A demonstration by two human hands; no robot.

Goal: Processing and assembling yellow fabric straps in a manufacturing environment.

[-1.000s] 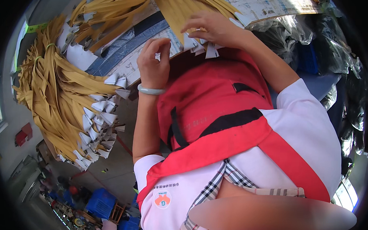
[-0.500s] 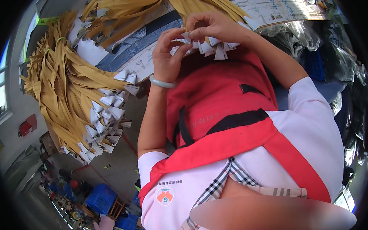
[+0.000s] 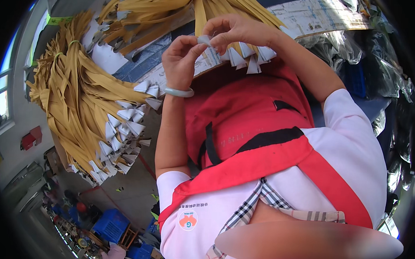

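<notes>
Near the table's edge my two hands meet over a small white tab (image 3: 204,40). Thumb and fingertips of my left hand (image 3: 180,57) pinch the tab from the left. My right hand (image 3: 238,31) has its thumb and index finger curled together at the tab's right side; what lies inside that pinch is partly hidden. Beneath the right hand, white folded ends (image 3: 253,62) of yellow-brown strips hang over the edge. Those strips (image 3: 234,6) spread across the table beyond my hands.
A large bundle of yellow-brown strips (image 3: 76,102) with white ends hangs to the left, tied with green bands. More strips (image 3: 147,20) lie at the far left of the table (image 3: 312,16). Clear plastic bags (image 3: 333,49) are at right. Blue crates (image 3: 110,225) stand lower left.
My left hand has shifted a little left, and the white tab now shows more plainly between the fingertips. The right hand stays close to the same spot.
</notes>
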